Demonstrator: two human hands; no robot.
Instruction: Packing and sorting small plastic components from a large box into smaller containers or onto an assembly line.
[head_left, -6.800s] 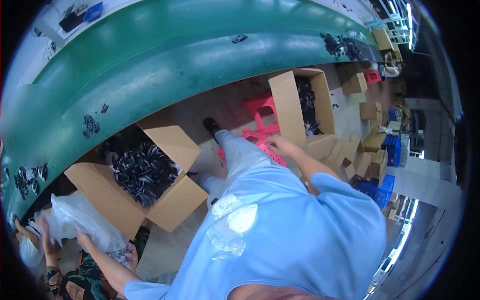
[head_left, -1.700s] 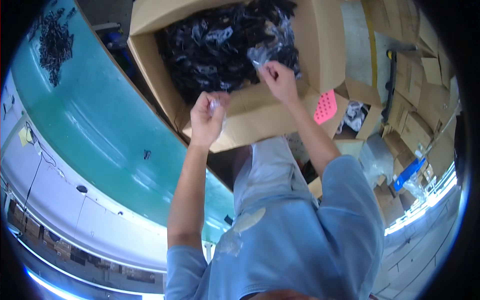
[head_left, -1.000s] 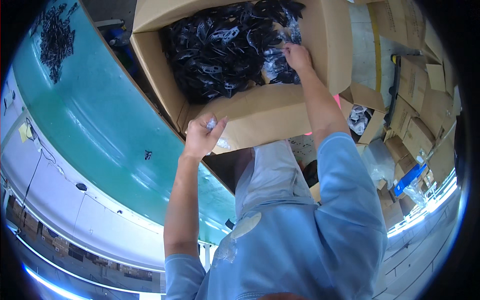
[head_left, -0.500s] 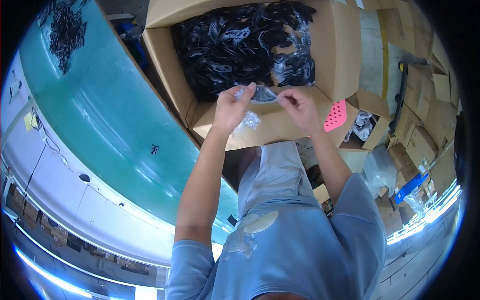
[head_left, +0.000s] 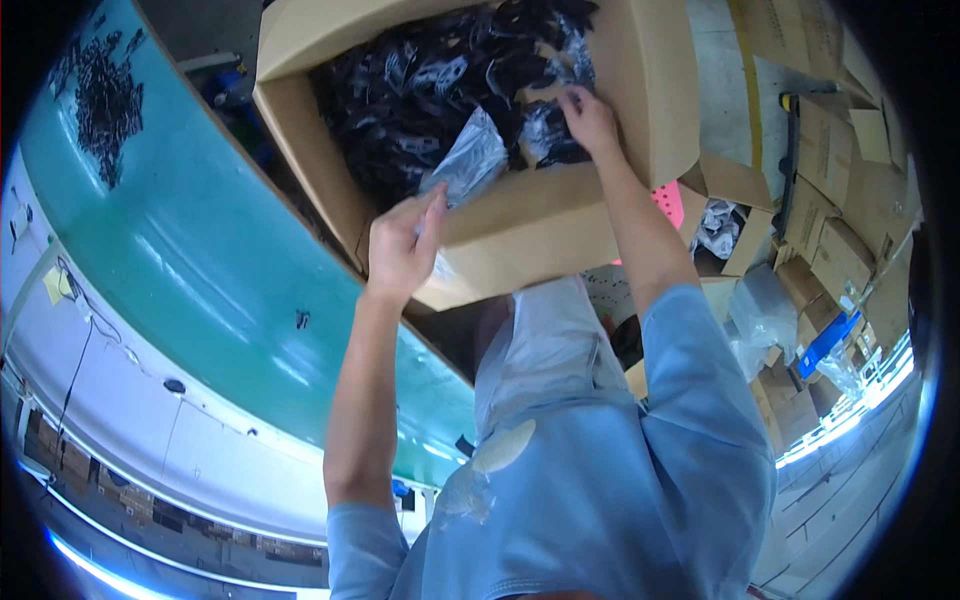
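A crumpled clear plastic bag (head_left: 472, 160) stands out from my left hand (head_left: 405, 240), which is closed on its lower end at the near side of a large open carton (head_left: 530, 235). Whether the bag holds anything I cannot tell. My right hand (head_left: 592, 122) reaches inside the carton near its right wall, fingers bent and somewhat blurred over the contents. A heap of black plastic parts (head_left: 385, 125) fills the carton. Clear wrapping (head_left: 540, 130) lies among the parts beside my right hand.
Along the left runs a green-topped table (head_left: 200, 240) bearing a pile of small black pieces (head_left: 105, 105) and one small dark piece (head_left: 303, 320). On the right are a pink perforated sheet (head_left: 668, 203), a smaller carton (head_left: 745, 245) with crumpled plastic, and several stacked cartons (head_left: 825, 165).
My hands have parted. The left has moved left and nearer with the bag; the right has moved up into the carton. The dark piece earlier between them no longer shows there.
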